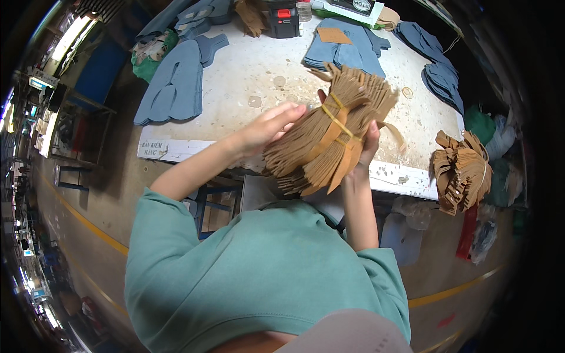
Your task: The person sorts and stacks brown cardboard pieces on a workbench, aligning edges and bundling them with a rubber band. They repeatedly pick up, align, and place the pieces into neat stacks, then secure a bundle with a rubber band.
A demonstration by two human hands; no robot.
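Between my two hands is a thick bundle of brown leather pieces [306, 144], bound by a yellow band. It is held up over the near edge of the worktable [235, 126]. My left hand [273, 125] presses against the bundle's left side, its fingers partly hidden behind it. On the right side, my right hand [366, 150] grips the bundle with the thumb in front and the other fingers out of sight. A few lighter tan strips lie across the bundle's face, and one thin strip sticks out to the right.
Blue-grey cut pieces are stacked at the table's left [173, 88], back middle [347, 50] and right [441, 82]. A second brown leather bundle [462, 170] sits at the right corner. A black and red battery-like block [283, 20] stands at the back. A blue-framed stool [215, 203] is below.
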